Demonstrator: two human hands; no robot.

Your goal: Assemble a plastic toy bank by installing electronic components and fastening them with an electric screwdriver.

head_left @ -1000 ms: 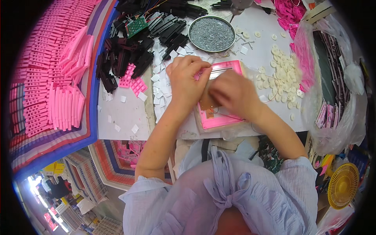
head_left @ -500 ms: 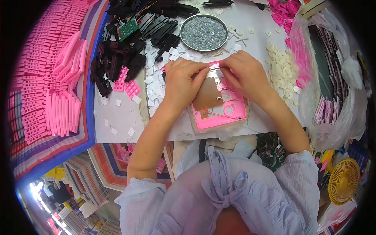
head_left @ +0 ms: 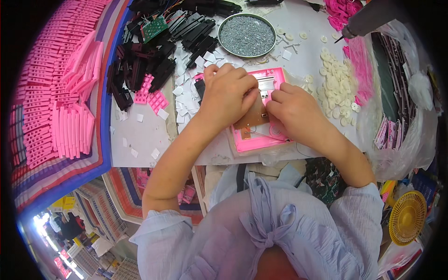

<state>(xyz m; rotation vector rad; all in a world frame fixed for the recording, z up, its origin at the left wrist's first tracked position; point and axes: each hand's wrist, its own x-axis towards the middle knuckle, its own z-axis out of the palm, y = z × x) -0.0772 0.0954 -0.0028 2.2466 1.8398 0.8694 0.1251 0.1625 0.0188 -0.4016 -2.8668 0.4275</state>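
I see a pink plastic case (head_left: pixel 261 140) lying flat near the front edge of the tabletop (head_left: pixel 140 135), roughly at its middle. A brown circuit board (head_left: pixel 252 116) sits in the case, mostly covered by the hands. My left hand (head_left: pixel 227 95) lies over the case's left half, fingers curled down and pressing on the board; I cannot make out the fingertips, so I cannot tell whether they pinch anything. My right hand (head_left: pixel 296 114) rests on the case's right half, fingers bent toward the board, tips hidden under the knuckles; its grip is likewise unclear. The upper part of the case shows a small metal plate (head_left: pixel 267 84) between the two hands.

Just behind the case stands a round metal dish of grey screws (head_left: pixel 246 29). To the right of the case lies a heap of white round discs (head_left: pixel 337 86), partly behind my right hand. White paper squares (head_left: pixel 186 100) are scattered left of the case. Farther left is a pile of black plastic parts (head_left: pixel 140 70), with a green circuit board (head_left: pixel 154 29) at the back. Pink plastic strips (head_left: pixel 60 102) are stacked along the left edge, bent by the lens. A dark tool (head_left: pixel 368 18) enters at the back right corner, cut off by the picture's rim.
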